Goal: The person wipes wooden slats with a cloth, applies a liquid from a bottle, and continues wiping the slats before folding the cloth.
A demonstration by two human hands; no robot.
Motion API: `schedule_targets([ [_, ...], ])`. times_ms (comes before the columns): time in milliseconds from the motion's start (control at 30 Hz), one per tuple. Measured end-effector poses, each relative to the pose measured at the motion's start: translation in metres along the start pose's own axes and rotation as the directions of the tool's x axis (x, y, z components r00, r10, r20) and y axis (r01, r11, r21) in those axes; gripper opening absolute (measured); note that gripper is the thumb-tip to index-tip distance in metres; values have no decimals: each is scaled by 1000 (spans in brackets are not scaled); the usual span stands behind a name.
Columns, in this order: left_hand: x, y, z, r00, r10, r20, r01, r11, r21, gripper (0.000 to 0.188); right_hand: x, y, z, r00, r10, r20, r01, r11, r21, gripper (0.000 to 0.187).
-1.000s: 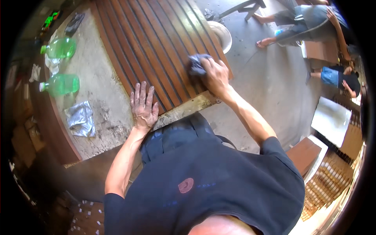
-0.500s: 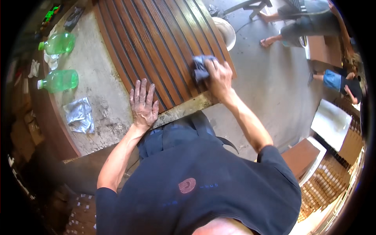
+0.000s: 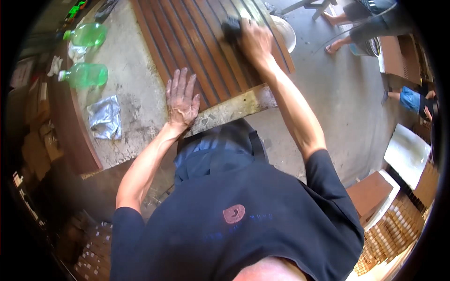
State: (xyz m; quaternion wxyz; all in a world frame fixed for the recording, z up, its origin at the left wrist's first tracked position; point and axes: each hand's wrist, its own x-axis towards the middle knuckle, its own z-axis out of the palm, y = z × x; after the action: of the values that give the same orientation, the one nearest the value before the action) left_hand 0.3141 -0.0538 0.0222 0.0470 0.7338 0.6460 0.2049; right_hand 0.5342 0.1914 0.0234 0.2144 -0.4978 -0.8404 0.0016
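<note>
A brown grooved wooden panel [image 3: 187, 42] lies on the stained worktable [image 3: 131, 70], its dark grooves running away from me. My right hand [image 3: 257, 43] grips a dark crumpled cloth [image 3: 232, 30] against the panel's right half, its fingers closed over the cloth. Flat near the panel's front left corner rests my left hand [image 3: 182, 100], fingers stretched out and holding nothing. Grey smudges cover its fingers.
Two green bottles [image 3: 89, 75] lie on their sides at the table's left, near a folded silvery-grey cloth [image 3: 104, 117]. A white basin [image 3: 285, 33] stands beyond the panel's right edge. Other people's legs [image 3: 372, 28] show at the far right, above stacked boards [image 3: 370, 194].
My right hand has pushed the cloth farther away along the panel. The left hand stays flat at the near corner. The whole view has shifted slightly.
</note>
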Motion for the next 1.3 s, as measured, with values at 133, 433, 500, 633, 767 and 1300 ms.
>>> schedule_targets([
  [133,-23,-1,5,981,-156,-111,151,987,-56,66,-33,-47,-10,983,-164,82,149,975,163,30],
  [433,-33,5,9,913,-335,-234,332,942,-55,63,-3,-65,14,979,-154,132,129,975,181,37],
  [500,-29,5,10,913,-329,-241,316,944,-92,61,13,-78,24,987,-130,93,112,978,175,38],
  [633,-45,3,6,884,-385,-264,363,923,-129,60,-87,-112,-11,910,-412,43,358,834,419,51],
  [767,-41,1,-2,872,-372,-318,342,928,-149,59,-113,-135,-26,868,-454,201,316,818,482,52],
  [1300,-155,-183,-167,558,-464,-688,628,778,-15,53,-52,-301,-33,691,-407,597,-477,364,800,38],
])
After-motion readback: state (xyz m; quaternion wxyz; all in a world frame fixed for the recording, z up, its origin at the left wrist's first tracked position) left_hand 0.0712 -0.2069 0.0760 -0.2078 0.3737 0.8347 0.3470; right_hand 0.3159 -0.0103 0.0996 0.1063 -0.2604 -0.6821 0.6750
